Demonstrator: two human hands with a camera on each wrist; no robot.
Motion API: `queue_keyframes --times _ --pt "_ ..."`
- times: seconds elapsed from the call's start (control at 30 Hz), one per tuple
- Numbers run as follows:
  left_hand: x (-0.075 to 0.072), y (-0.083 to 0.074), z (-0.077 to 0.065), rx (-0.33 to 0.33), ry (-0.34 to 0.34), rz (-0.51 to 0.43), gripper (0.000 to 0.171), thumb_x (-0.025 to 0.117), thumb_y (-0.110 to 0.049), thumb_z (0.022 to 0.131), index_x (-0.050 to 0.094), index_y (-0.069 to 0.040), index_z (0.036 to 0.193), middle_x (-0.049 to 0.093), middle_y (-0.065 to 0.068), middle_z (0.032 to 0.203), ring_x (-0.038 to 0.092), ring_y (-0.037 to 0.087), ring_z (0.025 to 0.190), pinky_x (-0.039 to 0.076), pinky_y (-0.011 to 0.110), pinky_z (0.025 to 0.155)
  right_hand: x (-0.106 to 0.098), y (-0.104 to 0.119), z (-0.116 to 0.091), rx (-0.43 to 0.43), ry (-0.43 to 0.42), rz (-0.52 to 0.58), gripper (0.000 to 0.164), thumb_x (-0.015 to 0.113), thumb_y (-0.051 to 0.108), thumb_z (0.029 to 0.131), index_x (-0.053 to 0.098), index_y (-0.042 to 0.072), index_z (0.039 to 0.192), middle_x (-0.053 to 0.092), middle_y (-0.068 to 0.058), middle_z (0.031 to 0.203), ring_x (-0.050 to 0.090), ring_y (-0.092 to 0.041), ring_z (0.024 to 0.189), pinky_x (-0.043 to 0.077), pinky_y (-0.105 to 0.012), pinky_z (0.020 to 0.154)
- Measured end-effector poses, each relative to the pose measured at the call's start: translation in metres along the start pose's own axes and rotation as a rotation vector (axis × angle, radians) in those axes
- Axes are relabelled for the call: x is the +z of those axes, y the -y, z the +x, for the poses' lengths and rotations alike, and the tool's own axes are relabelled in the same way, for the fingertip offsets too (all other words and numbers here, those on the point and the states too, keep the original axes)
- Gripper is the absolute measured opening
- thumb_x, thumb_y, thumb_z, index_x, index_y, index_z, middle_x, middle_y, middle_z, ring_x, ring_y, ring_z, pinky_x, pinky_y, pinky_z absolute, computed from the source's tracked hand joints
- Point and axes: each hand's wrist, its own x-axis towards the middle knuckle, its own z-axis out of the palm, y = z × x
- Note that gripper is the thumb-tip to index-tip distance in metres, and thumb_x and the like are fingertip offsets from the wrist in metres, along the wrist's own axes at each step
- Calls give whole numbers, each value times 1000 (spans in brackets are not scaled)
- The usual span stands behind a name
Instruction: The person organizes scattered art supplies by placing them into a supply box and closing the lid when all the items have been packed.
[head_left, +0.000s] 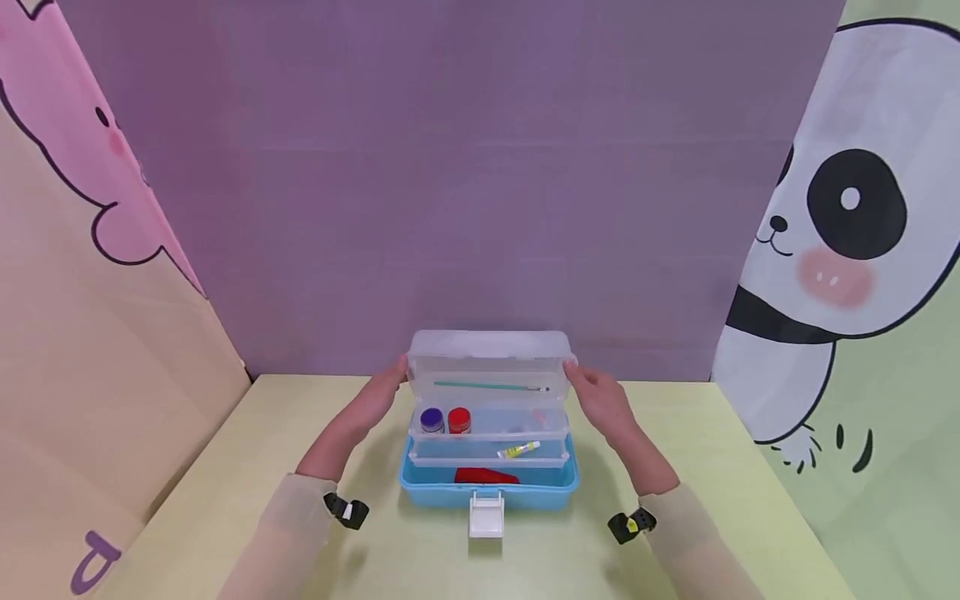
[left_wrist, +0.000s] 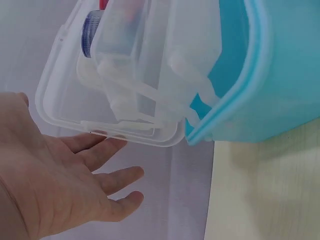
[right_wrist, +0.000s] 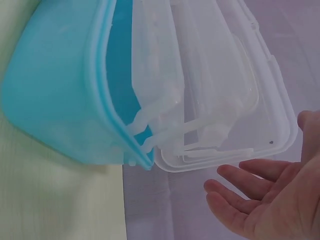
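A blue toolbox [head_left: 427, 497] with a white latch [head_left: 486, 518] stands with its clear lid [head_left: 491, 343] raised and its clear trays spread in steps. My left hand [head_left: 378, 396] is at the lid's left edge, fingertips against its outside in the left wrist view. At the right edge my right hand [head_left: 600, 402] mirrors it, fingers loosely spread and close to the rim. The stepped trays bear a purple-capped jar [head_left: 432, 419], a red-capped jar [head_left: 459, 420], a teal paintbrush [head_left: 480, 385] and a yellow tube [head_left: 519, 450]. Something red [head_left: 486, 476] lies in the base.
The box sits on a pale yellow table [head_left: 360, 550], near its far edge. A purple wall [head_left: 480, 183] rises close behind the lid. Side panels carry a pink cartoon figure [head_left: 112, 183] at left and a panda [head_left: 847, 275] at right.
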Motion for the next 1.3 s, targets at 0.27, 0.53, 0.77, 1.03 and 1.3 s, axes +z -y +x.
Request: queue_keyframes --times 0.27,0.53,0.77,1.03,1.3 --pt "5 2 -6 -54 -58 13 70 19 -57 102 39 -6 147 37 19 149 25 39 140 16 65 108 -2 -5 -10 29 15 48 84 48 69 90 53 -1 136 55 -21 133 55 -37 116 43 -56 95" --pt "9 5 -18 -97 -79 -28 74 29 -56 102 33 2 148 34 23 150 22 41 141 17 63 109 -2 -10 -16 18 51 76 76 52 62 92 54 0 136 57 -19 130 56 -33 112 45 -53 95" --pt "10 8 -23 -113 -85 -35 71 34 -54 102 39 4 144 38 25 146 28 43 138 20 62 108 -4 -18 -19 -46 80 108 70 53 56 94 54 -1 135 55 -20 134 48 -38 125 38 -56 101" --pt "9 14 -30 -94 -31 -27 69 41 -51 101 35 0 147 34 22 150 25 43 140 21 63 108 -2 -28 -20 -105 110 112 62 56 51 95 56 3 134 58 -17 131 51 -35 123 40 -55 100" --pt "8 22 -36 -113 -5 13 70 46 -52 99 33 -6 149 29 21 154 20 44 141 24 65 105 -2 -38 -25 -167 96 35 55 59 45 95 58 6 133 63 -11 121 57 -31 113 49 -49 90"
